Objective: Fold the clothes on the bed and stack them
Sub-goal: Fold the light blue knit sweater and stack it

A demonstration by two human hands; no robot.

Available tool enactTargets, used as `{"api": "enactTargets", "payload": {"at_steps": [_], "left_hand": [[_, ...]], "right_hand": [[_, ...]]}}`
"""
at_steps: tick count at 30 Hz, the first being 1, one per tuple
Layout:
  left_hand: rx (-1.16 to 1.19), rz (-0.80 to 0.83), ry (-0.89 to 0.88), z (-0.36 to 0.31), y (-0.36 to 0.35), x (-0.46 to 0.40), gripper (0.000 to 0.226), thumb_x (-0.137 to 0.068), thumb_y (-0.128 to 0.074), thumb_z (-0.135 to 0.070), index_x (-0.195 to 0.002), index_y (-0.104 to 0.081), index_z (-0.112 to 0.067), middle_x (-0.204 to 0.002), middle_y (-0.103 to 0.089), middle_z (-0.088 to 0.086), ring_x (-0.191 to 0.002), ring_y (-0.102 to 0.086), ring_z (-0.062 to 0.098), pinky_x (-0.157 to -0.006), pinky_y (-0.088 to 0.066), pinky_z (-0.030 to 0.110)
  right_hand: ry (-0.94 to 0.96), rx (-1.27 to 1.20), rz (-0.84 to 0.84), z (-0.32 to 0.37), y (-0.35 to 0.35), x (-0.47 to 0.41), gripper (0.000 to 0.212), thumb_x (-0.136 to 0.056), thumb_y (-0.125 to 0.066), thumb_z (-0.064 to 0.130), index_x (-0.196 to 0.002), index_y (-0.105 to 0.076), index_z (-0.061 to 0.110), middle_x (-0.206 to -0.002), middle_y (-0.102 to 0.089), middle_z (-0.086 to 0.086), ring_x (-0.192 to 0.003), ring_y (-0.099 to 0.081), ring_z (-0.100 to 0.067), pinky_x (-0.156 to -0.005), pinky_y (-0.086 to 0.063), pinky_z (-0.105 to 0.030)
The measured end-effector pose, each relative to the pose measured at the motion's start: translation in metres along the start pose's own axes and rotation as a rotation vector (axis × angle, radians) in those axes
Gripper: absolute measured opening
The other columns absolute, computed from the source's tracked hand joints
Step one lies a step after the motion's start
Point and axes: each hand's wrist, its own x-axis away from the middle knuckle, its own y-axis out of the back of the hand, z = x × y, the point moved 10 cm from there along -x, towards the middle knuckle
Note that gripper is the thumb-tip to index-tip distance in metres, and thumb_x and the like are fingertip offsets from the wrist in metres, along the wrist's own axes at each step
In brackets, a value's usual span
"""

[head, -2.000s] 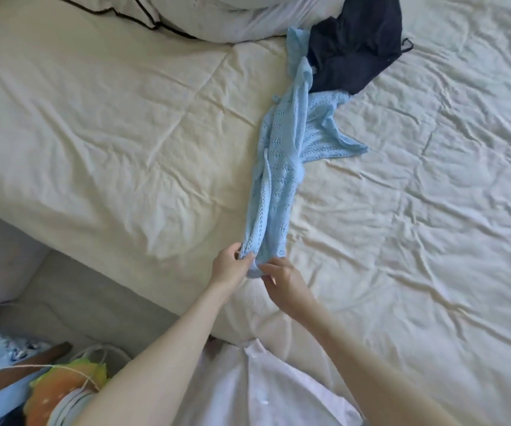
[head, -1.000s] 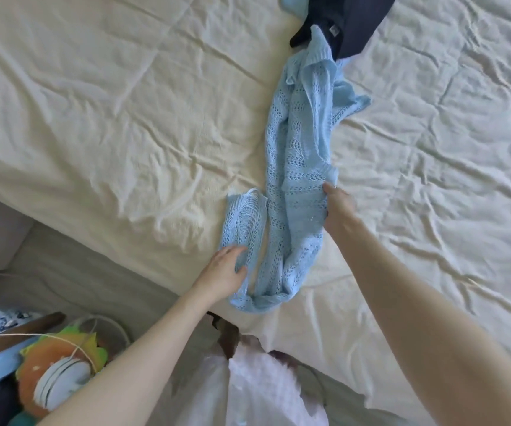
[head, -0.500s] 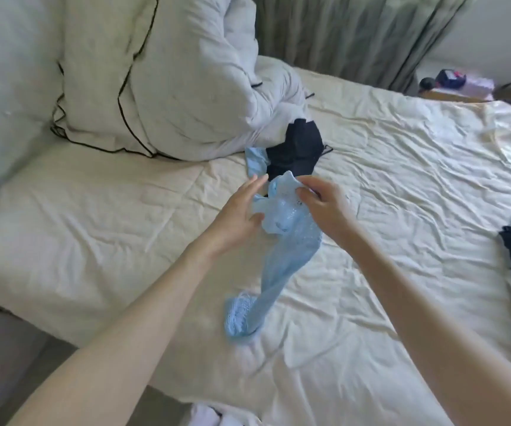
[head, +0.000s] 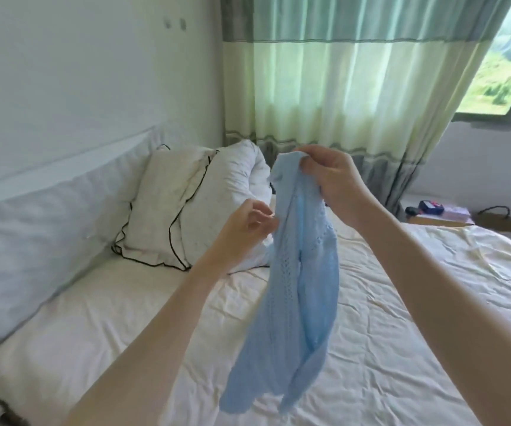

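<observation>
**Blue knit held up over the bed**

A bed point(head: 386, 333) with a creased cream sheet is seen below, backed by a white wall and a green-banded curtain point(head: 340, 72). Two white pillows point(head: 192, 210) with black piping are propped at the bed's head. A pale blue knit point(head: 303, 287) is lifted clear of the sheet and hangs lengthwise between the forearms. Its top edge is pinched by the right hand point(head: 334, 176), fingers curled over the fabric. Lower down, its left edge is pinched by the left hand point(head: 245, 226). The hands are near each other, not touching.
</observation>
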Motion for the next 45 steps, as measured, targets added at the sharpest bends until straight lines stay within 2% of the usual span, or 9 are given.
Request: {"api": "enactTargets", "payload": {"at_steps": [16, 20, 23, 25, 29, 33, 37, 41, 45], "left_hand": [[-0.175, -0.351, -0.019, -0.04, 0.148, 0.043, 0.016, -0.092, -0.057, -0.01, -0.078, -0.049, -0.012, -0.075, -0.052, 0.001, -0.069, -0.052, 0.009, -0.068, -0.046, 0.024], [-0.399, -0.347, -0.107, -0.069, 0.165, 0.042, 0.014, -0.094, -0.055, -0.016, -0.081, -0.048, -0.016, -0.073, -0.045, -0.006, -0.061, -0.042, -0.003, -0.056, -0.034, 0.008], [-0.468, -0.311, -0.12, -0.077, 0.17, 0.044, 0.014, -0.093, -0.055, -0.016, -0.081, -0.048, -0.018, -0.078, -0.048, -0.004, -0.071, -0.045, 0.007, -0.064, -0.036, 0.015], [-0.5, -0.267, -0.088, -0.074, 0.171, 0.046, 0.014, -0.093, -0.056, -0.017, -0.081, -0.049, -0.021, -0.079, -0.052, -0.006, -0.075, -0.048, 0.007, -0.069, -0.038, 0.02], [-0.373, -0.166, 0.074, -0.049, 0.178, 0.054, 0.011, -0.088, -0.064, -0.013, -0.093, -0.056, -0.02, -0.087, -0.064, -0.002, -0.084, -0.058, 0.011, -0.076, -0.044, 0.022], [0.002, 0.019, 0.229, -0.021, 0.165, 0.064, 0.039, -0.079, -0.072, -0.019, -0.116, -0.06, -0.018, -0.114, -0.067, 0.008, -0.105, -0.064, 0.019, -0.093, -0.05, 0.03], [0.014, -0.073, 0.182, -0.027, 0.169, 0.062, 0.024, -0.077, -0.07, -0.04, -0.089, -0.075, -0.019, -0.097, -0.073, 0.003, -0.091, -0.068, 0.016, -0.078, -0.055, 0.025], [0.06, -0.371, 0.015, -0.058, 0.204, 0.061, 0.015, -0.085, -0.066, -0.02, -0.072, -0.073, -0.02, -0.075, -0.071, -0.007, -0.074, -0.065, 0.008, -0.061, -0.05, 0.018], [-0.012, -0.194, -0.105, -0.09, 0.174, 0.056, 0.005, -0.085, -0.065, -0.018, -0.083, -0.063, -0.014, -0.08, -0.068, -0.004, -0.075, -0.064, 0.008, -0.065, -0.052, 0.02]], "right_hand": [[-0.232, -0.379, 0.449, 0.015, -0.087, -0.043, 0.033, -0.086, -0.037, -0.016, -0.093, -0.064, 0.001, -0.077, -0.071, -0.008, -0.071, -0.067, -0.02, -0.064, -0.055, -0.026], [-0.355, -0.369, 0.713, 0.007, -0.12, -0.024, 0.026, -0.089, -0.052, 0.013, -0.104, -0.057, -0.008, -0.094, -0.066, -0.015, -0.083, -0.067, -0.022, -0.072, -0.056, -0.03], [-0.384, 0.087, 0.631, -0.015, -0.124, -0.028, 0.053, -0.087, -0.058, 0.044, -0.115, -0.059, -0.001, -0.11, -0.066, -0.015, -0.097, -0.065, -0.024, -0.09, -0.051, -0.033], [-0.317, 0.322, 0.58, -0.016, -0.123, -0.035, 0.046, -0.085, -0.064, 0.043, -0.102, -0.065, 0.001, -0.096, -0.07, -0.012, -0.078, -0.068, -0.017, -0.074, -0.054, -0.024], [-0.331, 0.097, 0.577, -0.004, -0.137, -0.046, 0.008, -0.087, -0.064, 0.006, -0.082, -0.061, -0.001, -0.075, -0.063, -0.009, -0.06, -0.062, -0.014, -0.061, -0.05, -0.022], [-0.253, -0.225, 0.704, 0.025, -0.168, -0.049, 0.019, -0.089, -0.054, 0.003, -0.077, -0.069, 0.004, -0.071, -0.069, -0.004, -0.067, -0.067, -0.013, -0.062, -0.054, -0.022], [-0.138, -0.386, 0.69, 0.044, -0.181, -0.052, 0.013, -0.08, -0.06, 0.015, -0.074, -0.071, 0.013, -0.072, -0.065, 0.001, -0.07, -0.06, -0.013, -0.068, -0.049, -0.024], [-0.104, -0.435, 0.608, 0.043, -0.169, -0.058, 0.019, -0.092, -0.052, 0.012, -0.078, -0.066, 0.011, -0.066, -0.062, 0.002, -0.06, -0.058, -0.01, -0.058, -0.049, -0.021], [-0.121, -0.548, 0.53, 0.048, -0.156, -0.063, 0.024, -0.095, -0.046, 0.007, -0.077, -0.062, 0.008, -0.063, -0.061, 0.0, -0.056, -0.059, -0.011, -0.055, -0.051, -0.019]]}}
